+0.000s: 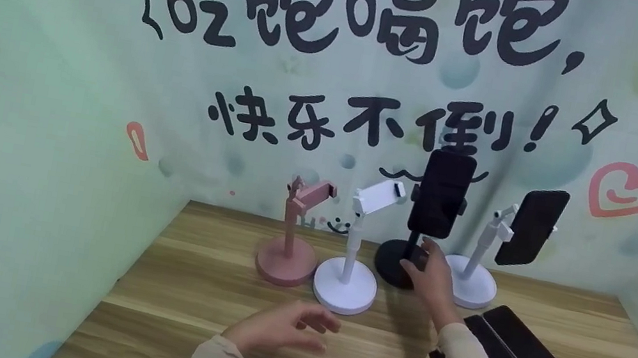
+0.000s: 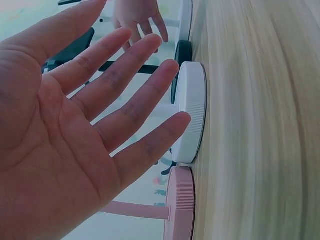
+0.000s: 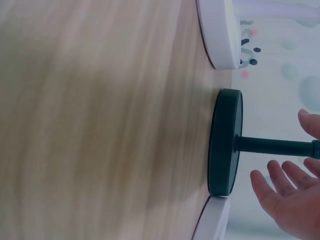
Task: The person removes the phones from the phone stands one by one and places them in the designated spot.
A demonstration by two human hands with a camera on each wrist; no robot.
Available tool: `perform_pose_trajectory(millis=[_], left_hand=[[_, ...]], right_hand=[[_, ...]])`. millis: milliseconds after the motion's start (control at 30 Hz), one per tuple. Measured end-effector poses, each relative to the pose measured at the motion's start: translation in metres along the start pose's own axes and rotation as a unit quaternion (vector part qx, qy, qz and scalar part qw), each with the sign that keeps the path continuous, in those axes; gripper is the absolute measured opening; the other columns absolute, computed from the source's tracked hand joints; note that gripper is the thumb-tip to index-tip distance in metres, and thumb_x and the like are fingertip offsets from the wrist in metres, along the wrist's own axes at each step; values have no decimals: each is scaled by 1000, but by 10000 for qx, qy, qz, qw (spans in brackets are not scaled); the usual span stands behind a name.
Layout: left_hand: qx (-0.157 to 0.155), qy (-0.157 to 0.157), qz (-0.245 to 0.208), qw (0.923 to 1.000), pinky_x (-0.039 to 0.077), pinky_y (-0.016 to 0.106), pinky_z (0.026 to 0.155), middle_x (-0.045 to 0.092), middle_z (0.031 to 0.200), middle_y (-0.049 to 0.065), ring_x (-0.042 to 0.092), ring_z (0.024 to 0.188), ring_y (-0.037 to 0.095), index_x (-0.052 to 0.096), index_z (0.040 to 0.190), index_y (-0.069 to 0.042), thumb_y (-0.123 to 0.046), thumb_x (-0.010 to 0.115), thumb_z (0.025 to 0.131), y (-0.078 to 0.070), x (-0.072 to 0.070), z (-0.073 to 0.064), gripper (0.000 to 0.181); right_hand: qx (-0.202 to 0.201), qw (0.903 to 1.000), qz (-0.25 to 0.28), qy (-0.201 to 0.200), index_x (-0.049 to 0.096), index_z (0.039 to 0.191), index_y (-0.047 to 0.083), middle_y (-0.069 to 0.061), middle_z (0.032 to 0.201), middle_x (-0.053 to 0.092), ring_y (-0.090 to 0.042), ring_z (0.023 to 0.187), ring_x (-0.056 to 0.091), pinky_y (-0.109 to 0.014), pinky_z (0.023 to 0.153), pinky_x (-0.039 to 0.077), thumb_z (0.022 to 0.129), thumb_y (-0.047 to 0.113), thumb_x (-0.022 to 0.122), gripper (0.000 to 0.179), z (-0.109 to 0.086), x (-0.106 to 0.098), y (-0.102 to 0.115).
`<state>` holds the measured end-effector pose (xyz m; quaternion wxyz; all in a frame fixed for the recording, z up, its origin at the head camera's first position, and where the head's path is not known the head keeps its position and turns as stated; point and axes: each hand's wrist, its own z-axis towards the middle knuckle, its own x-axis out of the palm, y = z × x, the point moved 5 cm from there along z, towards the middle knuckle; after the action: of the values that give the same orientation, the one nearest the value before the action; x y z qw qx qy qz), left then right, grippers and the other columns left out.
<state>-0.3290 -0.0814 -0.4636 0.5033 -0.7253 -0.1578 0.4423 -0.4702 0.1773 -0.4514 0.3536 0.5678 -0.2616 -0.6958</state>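
Observation:
My right hand (image 1: 433, 281) reaches to the post of a black phone stand (image 1: 386, 261), which holds an upright black phone (image 1: 443, 193). In the right wrist view the thumb is on one side of the black post (image 3: 275, 146) and the extended fingers (image 3: 267, 192) are on the other, with a gap around it. My left hand (image 1: 284, 327) hovers over the table in front of a white phone stand (image 1: 344, 290), whose angled holder has no phone. The left wrist view shows that palm (image 2: 55, 145) bare, its fingers spread.
A pink phone stand (image 1: 285, 264) is at the left. At the right, another white stand (image 1: 472, 289) carries a tilted black phone (image 1: 534, 228). Two dark phones (image 1: 526, 348) lie side by side on the wooden table (image 1: 174, 310). A printed cloth hangs behind.

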Motion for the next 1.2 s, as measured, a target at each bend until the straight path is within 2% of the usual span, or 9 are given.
perform_pose_trajectory(millis=[133,367,500,767,1033,1200], left_hand=[[11,21,69,10000,44,49,111,67,129,-1,60,126,23,63,129,-17,-20,69,94,2,0,1,36],[126,-28,-44,9999,43,49,112,68,128,5,60,126,27,64,128,-11,-19,69,94,8,4,4,35],[103,-32,-74,9999,43,48,112,68,128,5,60,125,26,63,129,-9,-20,69,94,9,4,5,37],[109,-68,31,9999,44,50,111,68,128,3,61,125,25,64,128,-11,-20,69,94,10,-2,2,35],[41,-36,-29,10000,44,47,112,68,128,0,61,125,23,64,130,-13,-21,69,94,12,0,3,37],[94,-53,14,9999,44,49,111,68,128,0,61,125,25,64,129,-13,-21,69,94,11,-2,2,36]], right_hand=[[80,9999,23,-74,29,152,-4,-30,153,37,-43,142,38,-53,119,32,98,18,63,68,6,-1,0],[90,9996,87,-239,37,146,-5,-29,149,42,-44,133,50,-53,112,41,97,20,63,61,14,-2,3],[171,9995,89,-240,38,146,-7,-32,149,42,-46,136,46,-54,114,39,99,22,59,59,19,-3,4],[267,9984,168,-470,52,132,-8,-34,136,55,-45,133,48,-53,114,38,99,25,57,47,32,1,13],[296,9980,168,-527,51,131,-11,-35,134,55,-45,130,50,-52,112,39,98,17,56,43,40,7,8],[457,9973,217,-540,50,132,-9,-34,134,55,-45,130,51,-52,112,40,99,21,55,44,41,7,3]])
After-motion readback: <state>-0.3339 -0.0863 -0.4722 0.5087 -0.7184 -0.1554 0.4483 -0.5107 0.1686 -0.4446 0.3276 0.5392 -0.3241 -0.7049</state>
